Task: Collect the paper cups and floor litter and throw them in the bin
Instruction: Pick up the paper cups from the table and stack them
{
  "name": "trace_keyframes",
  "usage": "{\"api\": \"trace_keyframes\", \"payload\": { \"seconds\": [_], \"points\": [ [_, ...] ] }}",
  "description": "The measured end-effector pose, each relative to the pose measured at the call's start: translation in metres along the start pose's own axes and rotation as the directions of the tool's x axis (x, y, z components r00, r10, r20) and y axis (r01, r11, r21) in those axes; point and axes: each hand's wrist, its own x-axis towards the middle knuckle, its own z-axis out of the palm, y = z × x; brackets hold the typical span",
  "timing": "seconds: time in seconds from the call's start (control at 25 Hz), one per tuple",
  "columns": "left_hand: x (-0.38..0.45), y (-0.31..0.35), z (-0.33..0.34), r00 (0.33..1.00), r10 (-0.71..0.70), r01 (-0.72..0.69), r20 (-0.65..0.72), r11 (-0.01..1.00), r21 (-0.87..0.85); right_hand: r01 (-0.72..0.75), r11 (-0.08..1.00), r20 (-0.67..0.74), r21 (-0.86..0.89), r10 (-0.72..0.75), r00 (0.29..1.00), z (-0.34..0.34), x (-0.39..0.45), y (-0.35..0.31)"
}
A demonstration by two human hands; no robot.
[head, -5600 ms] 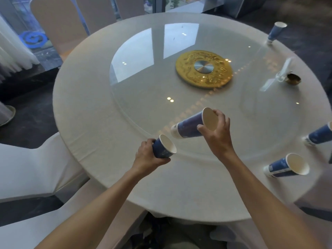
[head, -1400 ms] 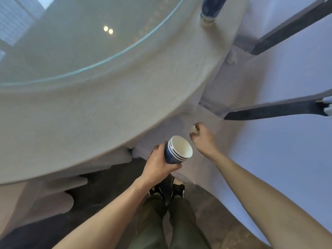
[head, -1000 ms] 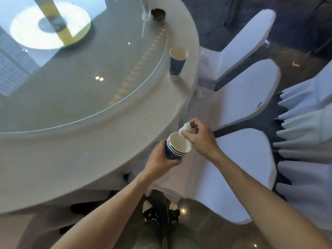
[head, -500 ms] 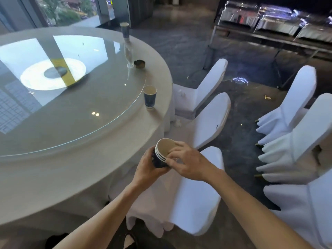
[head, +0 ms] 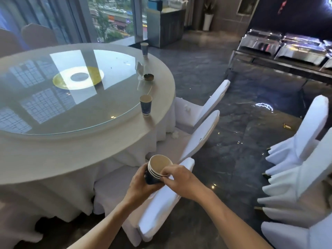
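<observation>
We cannot see inside the nested stack of cups [head: 156,172], so any litter in it is hidden from us. Our left hand [head: 142,184] wraps closed around the stack's blue side, held over a white-covered chair [head: 161,203] beside the desk [head: 53,150]. Our right hand [head: 179,178] pinches the rim with curled fingers. One cup [head: 145,105] stands upright near the desk edge, another [head: 144,49] at the far edge.
</observation>
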Motion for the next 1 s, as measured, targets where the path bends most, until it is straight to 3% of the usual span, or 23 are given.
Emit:
{"api": "trace_keyframes", "payload": {
  "seconds": [0.28,0.64,1.0],
  "points": [
    [0.067,0.015,0.038,0.994,-0.028,0.027,-0.102,1.0,-0.016,0.011,0.999,-0.003,0.033,-0.011,1.0,-0.044,0.041,0.053],
    [0.173,0.029,0.124,0.987,-0.127,0.119,-0.096,0.989,-0.083,-0.019,0.999,0.043,-0.039,0.02,0.999,-0.121,0.106,0.157],
    [0.264,0.048,0.169,0.891,-0.271,0.291,-0.365,0.957,-0.001,0.229,0.972,0.139,0.062,-0.235,0.962,-0.177,0.206,0.239]
  ]
}}
